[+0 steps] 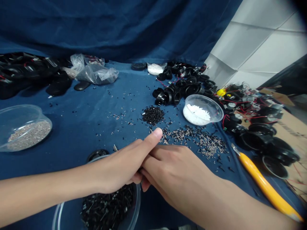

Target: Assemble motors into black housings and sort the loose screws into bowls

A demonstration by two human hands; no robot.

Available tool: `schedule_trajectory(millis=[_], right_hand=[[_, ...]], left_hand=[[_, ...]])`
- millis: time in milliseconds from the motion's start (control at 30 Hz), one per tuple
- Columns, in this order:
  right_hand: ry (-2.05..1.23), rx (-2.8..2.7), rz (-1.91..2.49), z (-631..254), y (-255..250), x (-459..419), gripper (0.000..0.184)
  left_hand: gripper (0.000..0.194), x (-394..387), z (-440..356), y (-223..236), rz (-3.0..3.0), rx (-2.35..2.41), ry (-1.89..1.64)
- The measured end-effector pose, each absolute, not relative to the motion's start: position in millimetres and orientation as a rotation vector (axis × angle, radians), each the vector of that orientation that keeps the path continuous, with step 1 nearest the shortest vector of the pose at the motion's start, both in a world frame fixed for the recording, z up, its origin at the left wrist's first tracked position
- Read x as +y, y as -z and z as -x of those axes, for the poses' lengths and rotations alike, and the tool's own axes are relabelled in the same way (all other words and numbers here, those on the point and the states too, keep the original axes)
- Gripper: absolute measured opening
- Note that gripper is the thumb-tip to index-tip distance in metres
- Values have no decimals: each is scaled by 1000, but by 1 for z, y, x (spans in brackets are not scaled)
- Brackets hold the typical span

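Note:
My left hand [129, 161] lies against my right hand [174, 169] in the middle of the head view. The hands are clasped, with the left thumb stretched over the right hand's knuckles. Most fingers are folded under and hidden, so whatever lies between them, if anything, does not show. Beneath the left wrist stands a clear round bowl [137, 210] with small black plastic pieces [107, 207] in it. A round black part [98, 154] sits behind its rim. Just beyond the fingertips, small screws [179, 134] are scattered beside a pile of tiny black pieces [153, 115].
A clear tub [217, 111] holds white pieces; another tub [21, 111] holds small metallic pieces. Black housings [261, 140] with red wires crowd the right edge, near an orange-handled tool [261, 182]. Plastic bags [96, 73] and black parts [21, 73] lie at the back left.

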State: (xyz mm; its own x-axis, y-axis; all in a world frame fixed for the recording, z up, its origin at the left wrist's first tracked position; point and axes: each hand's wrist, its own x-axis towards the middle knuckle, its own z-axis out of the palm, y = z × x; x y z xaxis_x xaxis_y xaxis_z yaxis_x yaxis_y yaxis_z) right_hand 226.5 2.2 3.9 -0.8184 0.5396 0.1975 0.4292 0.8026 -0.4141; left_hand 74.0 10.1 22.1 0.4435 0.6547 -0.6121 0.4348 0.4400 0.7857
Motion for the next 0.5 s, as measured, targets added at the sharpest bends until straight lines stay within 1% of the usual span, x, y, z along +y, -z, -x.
schedule_trajectory(millis=[200,300,400,500], right_hand=[[-649,-2673,781,-228,2,-2,10],[-793,-2534,810,-230,5,-2,10],[-971,-2413,850,-231,4,-1,13],[-1002,-2292,880,-230,0,-2,13]], left_hand=[[80,10,-73,-20,-1059,1115,-180],[82,10,-71,-16,-1008,1109,-159],[82,9,-70,-16,-974,1082,-153],[79,7,-72,-21,-967,1074,-186]])
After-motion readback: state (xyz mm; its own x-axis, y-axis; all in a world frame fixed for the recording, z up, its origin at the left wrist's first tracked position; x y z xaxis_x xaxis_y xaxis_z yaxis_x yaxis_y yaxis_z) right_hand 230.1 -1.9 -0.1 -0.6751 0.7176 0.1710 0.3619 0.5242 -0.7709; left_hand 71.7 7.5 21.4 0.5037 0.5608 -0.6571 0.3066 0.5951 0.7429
